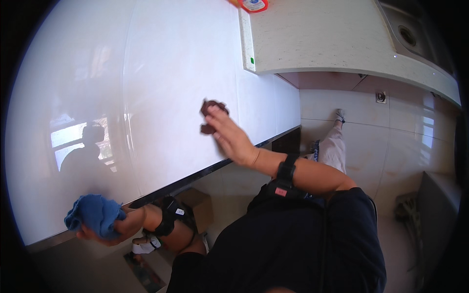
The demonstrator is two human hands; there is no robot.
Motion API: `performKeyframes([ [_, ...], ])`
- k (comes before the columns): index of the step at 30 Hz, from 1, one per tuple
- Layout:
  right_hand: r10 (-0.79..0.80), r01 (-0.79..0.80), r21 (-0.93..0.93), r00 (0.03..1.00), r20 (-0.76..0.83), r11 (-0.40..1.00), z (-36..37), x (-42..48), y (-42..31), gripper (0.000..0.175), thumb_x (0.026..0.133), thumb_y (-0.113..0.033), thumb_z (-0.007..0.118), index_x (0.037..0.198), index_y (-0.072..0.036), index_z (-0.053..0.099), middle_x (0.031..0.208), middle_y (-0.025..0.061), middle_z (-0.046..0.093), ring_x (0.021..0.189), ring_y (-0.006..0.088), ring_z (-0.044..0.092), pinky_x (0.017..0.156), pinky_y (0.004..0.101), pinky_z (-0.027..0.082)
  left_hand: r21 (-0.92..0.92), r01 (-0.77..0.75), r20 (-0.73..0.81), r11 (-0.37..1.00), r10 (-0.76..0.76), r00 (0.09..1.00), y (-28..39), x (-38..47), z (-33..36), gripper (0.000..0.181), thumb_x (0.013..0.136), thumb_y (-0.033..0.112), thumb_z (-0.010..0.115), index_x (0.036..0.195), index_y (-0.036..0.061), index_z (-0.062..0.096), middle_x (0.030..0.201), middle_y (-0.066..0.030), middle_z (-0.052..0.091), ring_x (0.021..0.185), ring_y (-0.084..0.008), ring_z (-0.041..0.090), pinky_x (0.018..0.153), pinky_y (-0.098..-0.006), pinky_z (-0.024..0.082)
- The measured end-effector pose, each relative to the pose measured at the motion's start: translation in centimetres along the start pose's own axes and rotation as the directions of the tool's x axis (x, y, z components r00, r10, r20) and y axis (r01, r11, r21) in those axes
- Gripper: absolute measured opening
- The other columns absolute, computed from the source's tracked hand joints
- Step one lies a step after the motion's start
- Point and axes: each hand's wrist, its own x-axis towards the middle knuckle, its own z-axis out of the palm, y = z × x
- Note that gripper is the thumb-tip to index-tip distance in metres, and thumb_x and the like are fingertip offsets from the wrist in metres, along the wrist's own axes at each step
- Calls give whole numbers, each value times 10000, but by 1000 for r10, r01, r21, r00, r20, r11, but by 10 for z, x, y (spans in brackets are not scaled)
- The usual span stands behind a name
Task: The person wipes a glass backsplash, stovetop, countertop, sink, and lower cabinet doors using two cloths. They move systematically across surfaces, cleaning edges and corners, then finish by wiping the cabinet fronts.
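My right hand (pixel 234 141) is flat over a crumpled dark brown cloth (pixel 214 107), pressing it against a glossy white tiled wall (pixel 176 73). Parts of the cloth stick out past the fingers on two sides. A bunched blue cloth (pixel 96 212) is held in my left hand (pixel 128 227), low at the left near the wall's bottom edge. Some of that hand's fingers are hidden behind the cloth. Black bands are strapped around both forearms.
A speckled pale countertop (pixel 311 36) juts out at upper right, with a metal sink (pixel 406 34) and a red container (pixel 253 5). Below lie a floor drain (pixel 381 96), a cardboard box (pixel 198 208) and a patterned mat (pixel 144 273). Dark skirting (pixel 216 168) edges the wall.
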Motion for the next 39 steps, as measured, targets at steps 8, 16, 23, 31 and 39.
performKeyframes([
  [8,356,-367,38,862,-361,929,-4,31,39,282,847,-7,627,1126,-38,637,1218,161,565,1112,342,555,966,374,453,85,-93,16,992,91,996,1,4,-4,536,869,289,431,1278,-48,517,1370,-247,432,1178,-390,545,907,-473,536],
  [16,257,-239,97,904,-341,966,-11,41,33,130,782,-3,687,892,-28,622,1012,138,596,965,305,587,861,366,478,176,-77,-4,981,79,997,4,3,-3,522,882,284,382,1250,-59,521,1329,-261,474,1152,-389,567,904,-488,537],
  [23,190,-167,105,942,-276,980,-9,40,36,128,744,3,691,834,-28,606,929,136,602,958,310,567,845,366,473,177,-100,-17,979,105,994,0,4,-6,519,874,291,402,1242,-52,527,1310,-257,488,1132,-395,577,915,-498,526],
  [31,412,-480,-46,795,-445,876,-16,40,48,97,787,-23,706,853,-3,638,957,116,626,866,238,626,800,311,505,213,-19,-28,977,25,999,6,7,-1,545,871,340,414,1222,-52,553,1305,-248,494,1173,-392,551,916,-510,528],
  [39,459,-458,98,803,-381,883,-20,49,39,126,736,-11,712,818,-14,616,951,143,611,918,321,592,810,380,492,574,-359,245,736,265,933,8,12,-12,561,880,391,410,1231,-23,552,1331,-233,483,1183,-388,546,914,-505,534],
])
